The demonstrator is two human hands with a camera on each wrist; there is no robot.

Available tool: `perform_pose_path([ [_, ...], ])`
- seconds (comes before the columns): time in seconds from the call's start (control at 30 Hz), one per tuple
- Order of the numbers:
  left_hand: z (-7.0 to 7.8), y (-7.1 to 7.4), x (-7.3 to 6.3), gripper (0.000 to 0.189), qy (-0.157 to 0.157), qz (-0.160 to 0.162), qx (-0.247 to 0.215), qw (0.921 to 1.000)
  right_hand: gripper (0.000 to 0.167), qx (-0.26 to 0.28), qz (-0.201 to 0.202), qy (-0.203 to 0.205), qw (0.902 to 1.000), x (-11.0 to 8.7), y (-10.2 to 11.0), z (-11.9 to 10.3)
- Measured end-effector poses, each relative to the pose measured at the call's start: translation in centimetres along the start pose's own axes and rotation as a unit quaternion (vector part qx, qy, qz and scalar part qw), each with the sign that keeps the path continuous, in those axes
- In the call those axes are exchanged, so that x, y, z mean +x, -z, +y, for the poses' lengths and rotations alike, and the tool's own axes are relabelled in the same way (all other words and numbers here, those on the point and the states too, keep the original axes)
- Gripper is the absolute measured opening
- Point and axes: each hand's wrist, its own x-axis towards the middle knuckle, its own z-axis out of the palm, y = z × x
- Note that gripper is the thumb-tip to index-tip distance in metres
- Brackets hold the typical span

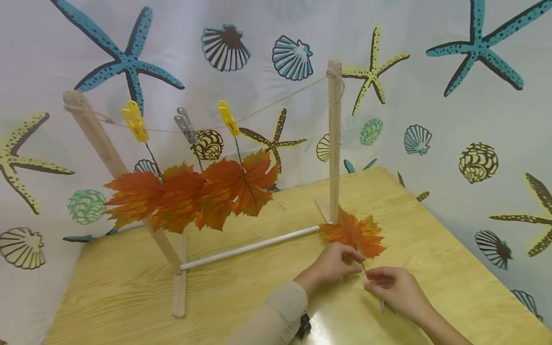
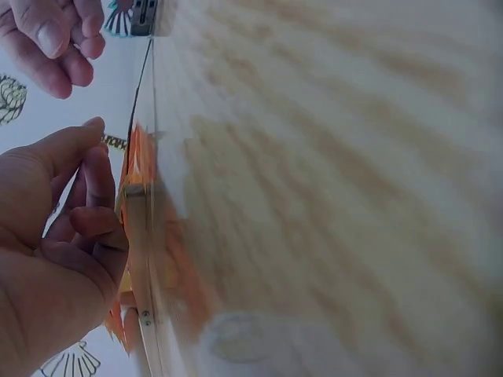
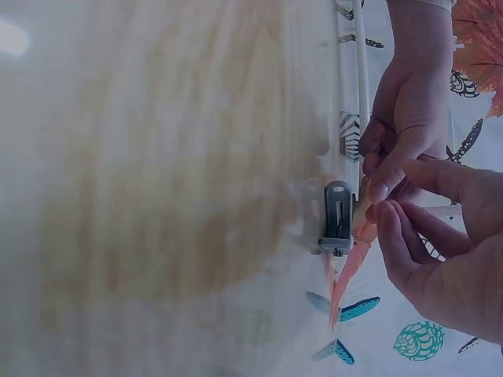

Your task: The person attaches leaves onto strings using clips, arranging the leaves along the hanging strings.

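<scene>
An orange-red artificial leaf lies on the table at the foot of the right post, its thin dark stem pointing toward the front. My left hand pinches this stem close to the leaf blade. The fingertips of my right hand pinch near the stem's free end. Below the right hand a grey clothespin lies on the tabletop, partly hidden in the head view. Similar leaves hang by their stems from a string, held by two yellow clothespins and one grey clothespin.
A wooden frame stands on the table, with a left post, a right post and a white bar low between them. The string joins the post tops. Behind is a curtain printed with shells and starfish.
</scene>
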Motion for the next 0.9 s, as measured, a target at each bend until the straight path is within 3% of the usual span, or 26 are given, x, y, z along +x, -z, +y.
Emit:
perform_pose_path([
  [0.17,0.1,-0.5,0.8,0.02,0.007,-0.023,0.034,0.9991,0.036,-0.018,0.037,-0.035,0.9985,-0.5,0.6,0.6],
  [0.33,0.2,-1.1,1.6,0.022,-0.025,-0.021,0.112,0.9932,0.034,-0.018,0.04,-0.062,0.9971,-1.0,0.8,1.5],
  [0.53,0.9,-1.4,2.2,0.022,-0.061,-0.026,0.214,0.9745,0.03,-0.017,0.076,-0.095,0.9925,-1.5,0.6,2.4],
  [0.63,1.4,-1.6,2.4,0.023,-0.074,-0.027,0.242,0.967,0.029,-0.024,0.089,-0.118,0.9887,-1.8,0.2,2.7],
  [0.9,1.6,-3.0,3.2,0.02,-0.061,-0.049,0.29,0.9538,0.035,-0.057,0.112,-0.139,0.9823,-2.9,-0.3,3.1],
])
